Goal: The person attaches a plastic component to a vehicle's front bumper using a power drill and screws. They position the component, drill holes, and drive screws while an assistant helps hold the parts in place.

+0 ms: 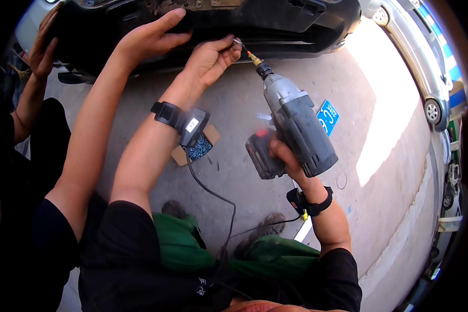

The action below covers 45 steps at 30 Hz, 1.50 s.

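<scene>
Head view: the right hand [286, 158] is wrapped around the handle of a grey cordless driver [296, 127], its grip pressed tight on the tool just above the black and red battery [260, 156]. The driver tilts up and to the left, and its bit [252, 56] points at the lower edge of a dark car bumper [275, 26] that spans the top of the picture. The left hand [210, 60] is raised to that same edge, fingers pinched together on a small screw [237, 41] right at the tip of the bit; how firmly the grip closes on it is hard to tell at this size. Both wrists carry black straps, and the left one bears a small black box [192, 127] with a cable hanging down from it.

A second person's hand [151, 36] lies flat against the bumper just left of the left hand, fingers spread along the panel. Another hand [41, 47] of that person holds the bumper's far left end.

On the concrete floor [379, 104] below the arms lies a torn cardboard box [197, 145] of dark screws, and near the driver a blue plate [327, 117] lies flat. Green trousers [182, 242] and two shoes show at the bottom. A silver car [421, 67] stands at the upper right, well apart from the work.
</scene>
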Available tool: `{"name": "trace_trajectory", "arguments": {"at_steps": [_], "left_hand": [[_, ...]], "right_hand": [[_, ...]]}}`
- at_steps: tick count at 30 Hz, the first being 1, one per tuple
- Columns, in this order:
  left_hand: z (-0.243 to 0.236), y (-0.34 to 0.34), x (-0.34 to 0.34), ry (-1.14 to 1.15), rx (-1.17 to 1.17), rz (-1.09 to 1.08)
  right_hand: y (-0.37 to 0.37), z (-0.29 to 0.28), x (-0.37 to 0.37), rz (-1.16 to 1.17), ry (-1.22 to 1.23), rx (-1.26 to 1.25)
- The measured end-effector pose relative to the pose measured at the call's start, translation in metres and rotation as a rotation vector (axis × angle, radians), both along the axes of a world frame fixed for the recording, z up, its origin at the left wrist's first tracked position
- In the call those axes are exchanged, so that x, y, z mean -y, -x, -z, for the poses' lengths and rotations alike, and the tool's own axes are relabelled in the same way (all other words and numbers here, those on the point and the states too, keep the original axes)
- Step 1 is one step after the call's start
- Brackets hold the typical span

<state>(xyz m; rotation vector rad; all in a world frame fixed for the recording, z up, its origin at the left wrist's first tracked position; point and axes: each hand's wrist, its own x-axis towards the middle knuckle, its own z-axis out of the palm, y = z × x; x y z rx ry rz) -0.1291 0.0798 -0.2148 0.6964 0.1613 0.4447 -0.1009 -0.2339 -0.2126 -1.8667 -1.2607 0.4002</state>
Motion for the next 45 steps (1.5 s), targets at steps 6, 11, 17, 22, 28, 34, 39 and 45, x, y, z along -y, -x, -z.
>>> {"name": "trace_trajectory", "arguments": {"at_steps": [6, 11, 17, 22, 28, 34, 39, 45], "left_hand": [[-0.002, 0.0, 0.0, -0.061, -0.019, -0.039], [-0.008, 0.003, 0.004, -0.087, -0.019, -0.052], [-0.022, 0.001, 0.02, 0.02, 0.094, 0.005], [-0.029, 0.0, 0.034, 0.107, 0.188, 0.103], [-0.039, 0.002, 0.049, 0.194, 0.225, 0.151], [-0.062, 0.007, 0.057, 0.176, 0.334, 0.188], [-0.096, 0.018, 0.064, 0.012, 0.423, 0.107], [-0.111, 0.022, 0.066, -0.02, 0.344, 0.005]], "right_hand": [[-0.001, 0.006, -0.008, 0.044, 0.034, 0.292], [-0.001, -0.006, -0.009, 0.051, -0.131, 0.248], [0.006, -0.013, 0.001, 0.078, -0.103, 0.351], [0.013, -0.032, 0.011, 0.068, -0.109, 0.185], [0.011, -0.036, 0.028, 0.101, 0.016, 0.107], [0.022, -0.059, 0.031, 0.07, -0.093, 0.185], [0.032, -0.087, 0.026, 0.128, 0.045, 0.189], [0.041, -0.1, 0.01, 0.126, -0.04, 0.043]]}}
